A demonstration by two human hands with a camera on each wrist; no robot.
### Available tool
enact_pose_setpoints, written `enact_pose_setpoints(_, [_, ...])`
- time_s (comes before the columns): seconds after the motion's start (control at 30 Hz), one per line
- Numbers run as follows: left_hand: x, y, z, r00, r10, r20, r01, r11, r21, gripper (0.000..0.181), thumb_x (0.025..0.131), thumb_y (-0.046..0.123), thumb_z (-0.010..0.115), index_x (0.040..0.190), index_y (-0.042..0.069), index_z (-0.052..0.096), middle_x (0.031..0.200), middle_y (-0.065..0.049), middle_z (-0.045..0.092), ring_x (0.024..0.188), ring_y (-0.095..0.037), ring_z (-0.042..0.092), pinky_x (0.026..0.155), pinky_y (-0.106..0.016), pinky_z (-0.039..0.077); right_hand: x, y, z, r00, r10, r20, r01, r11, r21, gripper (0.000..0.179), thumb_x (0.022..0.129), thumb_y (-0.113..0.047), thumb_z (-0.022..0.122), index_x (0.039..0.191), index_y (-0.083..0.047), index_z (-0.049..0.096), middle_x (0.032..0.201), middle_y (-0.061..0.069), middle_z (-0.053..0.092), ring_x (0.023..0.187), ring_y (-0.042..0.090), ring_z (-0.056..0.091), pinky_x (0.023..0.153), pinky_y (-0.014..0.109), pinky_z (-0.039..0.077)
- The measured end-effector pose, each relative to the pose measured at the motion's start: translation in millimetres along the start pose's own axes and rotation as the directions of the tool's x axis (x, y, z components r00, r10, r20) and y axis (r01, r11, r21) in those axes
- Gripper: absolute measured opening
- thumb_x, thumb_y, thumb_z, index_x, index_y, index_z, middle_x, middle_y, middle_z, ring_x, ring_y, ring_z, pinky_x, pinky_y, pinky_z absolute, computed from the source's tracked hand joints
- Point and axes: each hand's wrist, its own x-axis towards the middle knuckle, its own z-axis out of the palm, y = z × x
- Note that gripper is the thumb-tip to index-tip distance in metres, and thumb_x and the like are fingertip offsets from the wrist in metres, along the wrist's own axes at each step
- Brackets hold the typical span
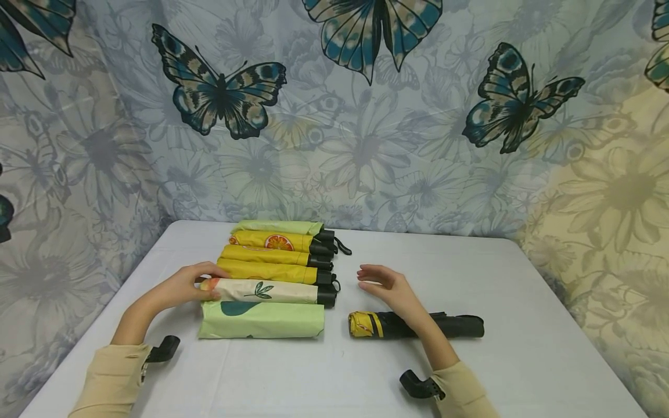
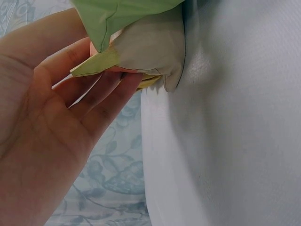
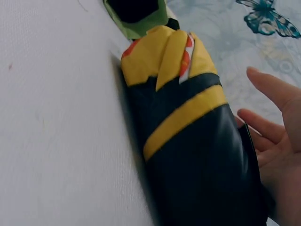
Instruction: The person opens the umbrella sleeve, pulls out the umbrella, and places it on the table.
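My left hand (image 1: 184,285) pinches the left end of a cream folded umbrella (image 1: 284,292) with a leaf print, thumb on the near side and fingers on the far side. In the left wrist view the fingers lie along the cream cloth (image 2: 153,47), and the thumb tip is hidden behind a green corner. Directly in front of it lies a light green folded umbrella (image 1: 272,322). My right hand (image 1: 389,287) hovers with loosely bent fingers, holding nothing. Below its wrist lies a black folded umbrella (image 1: 455,325) with a yellow end, large in the right wrist view (image 3: 197,150).
Behind the cream umbrella, several yellow folded umbrellas (image 1: 266,270) and a light green one (image 1: 277,226) lie side by side, black handles to the right. A wrist strap (image 1: 343,247) sticks out. The white table (image 1: 522,360) meets a butterfly-print cloth (image 1: 366,145) at the back.
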Motion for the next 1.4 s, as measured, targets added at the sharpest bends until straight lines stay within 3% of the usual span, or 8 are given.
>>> enact_pose_setpoints(0.13, [1.1, -2.1, 1.6, 1.000, -0.011, 0.000, 0.011, 1.000, 0.000, 0.044, 0.083, 0.035, 0.077, 0.123, 0.019, 0.065, 0.127, -0.005, 0.063, 0.117, -0.018, 0.057, 0.095, -0.029, 0.053, 2.3, -2.7, 4.7, 1.000, -0.006, 0.029, 0.006, 1.000, 0.011, 0.055, 0.091, -0.026, 0.070, 0.137, -0.002, 0.053, 0.132, 0.017, 0.062, 0.124, 0.032, 0.059, 0.103, 0.029, 0.052])
enact_pose_setpoints(0.3, [1.5, -2.6, 1.7, 1.000, -0.010, 0.005, 0.010, 1.000, -0.006, 0.045, 0.083, 0.034, 0.077, 0.123, 0.019, 0.065, 0.127, -0.006, 0.063, 0.116, -0.019, 0.057, 0.095, -0.029, 0.053, 4.8, -7.4, 9.2, 0.998, 0.006, 0.065, -0.005, 1.000, -0.015, 0.053, 0.092, -0.024, 0.069, 0.137, -0.001, 0.053, 0.131, 0.020, 0.062, 0.123, 0.033, 0.059, 0.103, 0.037, 0.052])
enact_pose_setpoints(0.7, [1.8, -2.8, 0.9, 1.000, -0.014, 0.009, 0.014, 1.000, -0.004, 0.045, 0.083, 0.035, 0.076, 0.124, 0.018, 0.065, 0.128, -0.007, 0.062, 0.117, -0.020, 0.057, 0.095, -0.030, 0.053, 13.1, -13.7, 19.6, 0.988, -0.014, 0.151, 0.021, 0.999, -0.047, 0.049, 0.094, -0.022, 0.066, 0.135, 0.001, 0.054, 0.134, 0.019, 0.060, 0.125, 0.034, 0.058, 0.102, 0.040, 0.053])
enact_pose_setpoints(1.0, [2.3, -1.2, 1.5, 1.000, 0.009, 0.005, -0.009, 1.000, -0.015, 0.044, 0.084, 0.033, 0.076, 0.123, 0.017, 0.065, 0.126, -0.008, 0.063, 0.117, -0.021, 0.057, 0.096, -0.041, 0.054, 16.1, -14.9, 29.7, 0.982, -0.015, 0.187, 0.019, 1.000, -0.024, 0.046, 0.094, -0.021, 0.066, 0.133, 0.001, 0.056, 0.132, 0.021, 0.061, 0.125, 0.035, 0.058, 0.100, 0.040, 0.054])
enact_pose_setpoints(1.2, [1.6, -2.1, 1.5, 1.000, -0.016, 0.008, 0.016, 1.000, -0.004, 0.045, 0.083, 0.035, 0.076, 0.124, 0.018, 0.065, 0.128, -0.006, 0.062, 0.118, -0.020, 0.057, 0.096, -0.031, 0.054, 16.6, -17.1, 34.6, 0.980, -0.008, 0.197, 0.014, 0.999, -0.030, 0.045, 0.093, -0.023, 0.067, 0.132, -0.001, 0.058, 0.130, 0.018, 0.063, 0.124, 0.034, 0.058, 0.099, 0.039, 0.055])
enact_pose_setpoints(1.4, [1.2, -1.2, 1.0, 1.000, -0.015, 0.008, 0.015, 1.000, -0.003, 0.046, 0.084, 0.034, 0.076, 0.124, 0.017, 0.065, 0.128, -0.008, 0.062, 0.120, -0.027, 0.056, 0.098, -0.045, 0.053, 17.1, -19.3, 38.8, 0.976, -0.001, 0.217, 0.010, 0.999, -0.037, 0.045, 0.093, -0.022, 0.067, 0.133, -0.003, 0.057, 0.132, 0.018, 0.062, 0.125, 0.034, 0.058, 0.100, 0.042, 0.054])
